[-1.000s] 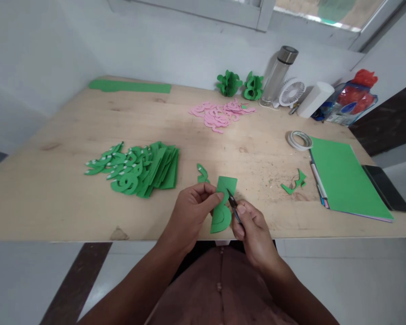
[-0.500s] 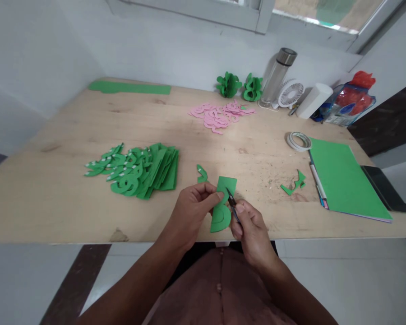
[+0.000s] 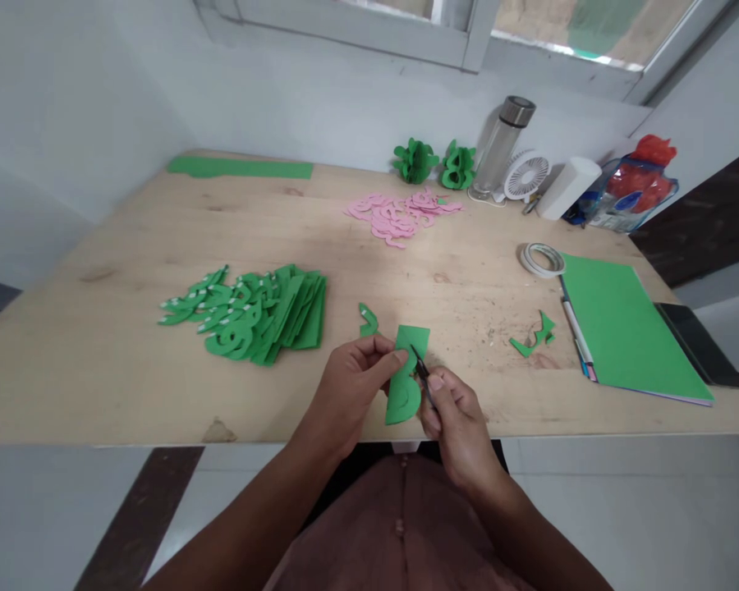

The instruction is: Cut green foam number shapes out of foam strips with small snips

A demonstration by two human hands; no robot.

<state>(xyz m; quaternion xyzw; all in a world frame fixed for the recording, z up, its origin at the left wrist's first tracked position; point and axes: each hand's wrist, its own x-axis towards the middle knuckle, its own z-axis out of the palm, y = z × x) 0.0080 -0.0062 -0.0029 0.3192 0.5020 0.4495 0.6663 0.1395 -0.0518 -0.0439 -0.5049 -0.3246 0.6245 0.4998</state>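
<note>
Near the table's front edge my left hand pinches a folded piece of green paper between thumb and fingers. The paper's lower right side is cut into a rounded curve, with a curved line showing inside it; its top is still a straight-edged rectangle. My right hand is closed around small dark scissors, whose tips touch the paper's upper part, just right of my left thumb. A small curved green cutout with a whitish patch lies just beyond my left fingers.
Left sits a pile of green cutouts and folded pieces. Pink scraps lie farther back, green scraps to the right. Tape rolls, green sheets and a dark flat device are at right; a bottle and fan stand behind.
The view has shifted slightly. My hands keep nearly the same place, the scissors still at the paper's upper right part with only a slight movement.
</note>
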